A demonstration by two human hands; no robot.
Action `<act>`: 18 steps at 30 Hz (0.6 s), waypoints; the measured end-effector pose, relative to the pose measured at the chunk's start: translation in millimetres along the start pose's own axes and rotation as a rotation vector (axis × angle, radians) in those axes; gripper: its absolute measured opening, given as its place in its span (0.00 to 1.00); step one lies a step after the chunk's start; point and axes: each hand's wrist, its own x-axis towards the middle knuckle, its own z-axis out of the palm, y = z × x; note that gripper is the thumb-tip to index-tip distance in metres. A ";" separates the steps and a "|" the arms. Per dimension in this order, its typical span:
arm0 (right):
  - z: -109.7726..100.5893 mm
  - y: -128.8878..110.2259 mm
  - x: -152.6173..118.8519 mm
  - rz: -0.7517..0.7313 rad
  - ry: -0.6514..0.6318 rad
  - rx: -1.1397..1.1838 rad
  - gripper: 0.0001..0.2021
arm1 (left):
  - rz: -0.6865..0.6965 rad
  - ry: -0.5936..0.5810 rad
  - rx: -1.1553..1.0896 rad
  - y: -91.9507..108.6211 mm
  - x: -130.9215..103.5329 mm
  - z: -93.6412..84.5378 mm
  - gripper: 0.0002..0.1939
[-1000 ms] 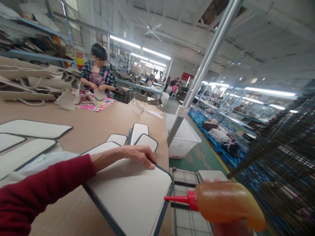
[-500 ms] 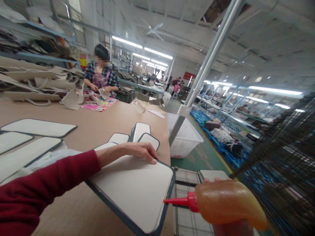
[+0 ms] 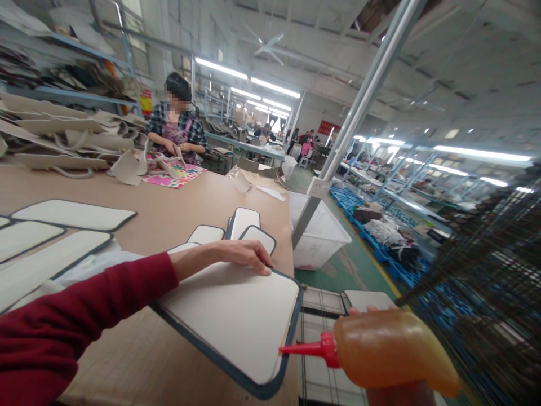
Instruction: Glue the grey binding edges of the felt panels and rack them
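Bottle (image 3: 389, 344) of amber liquid is lying sideways in the right grip (image 3: 401, 393), and what a hold: the hand is wrapping around it, fingertips (image 3: 367, 309) peeking over the top. Red nozzle (image 3: 306, 349) is pointing left from that grip, its tip sitting right where the white face of the panel (image 3: 236, 316) is meeting its dark edging (image 3: 211, 361). Touching or just hovering? I'm not managing to tell from here.

The left grip (image 3: 249, 256), coming out of a dark red sleeve (image 3: 105, 299), is resting at the panel's far edge, fingers bending down; whether it is pinching or only pressing, I'm not able to say. The panel itself is lying below the left grip and left of the right one.

Just beyond the left grip, smaller panels (image 3: 247, 220) are overlapping on the table (image 3: 181, 203). Away to its left, more edged panels (image 3: 76, 214) are lying by a crumpled translucent sheet (image 3: 95, 265).

Farther past that grip, another person (image 3: 192, 135) is handling a light piece above a pink patterned cloth (image 3: 175, 181), beside heaped beige pieces (image 3: 61, 127).

Beyond the right grip, a white bin (image 3: 316, 251) is standing behind a slanting post (image 3: 360, 107), while blue pallets (image 3: 393, 265) are carrying bundles farther right.
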 end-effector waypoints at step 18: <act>-1.7 -1.6 -4.7 0.171 0.047 0.181 0.38 | 0.005 0.076 -0.110 -11.4 -5.2 -8.7 0.13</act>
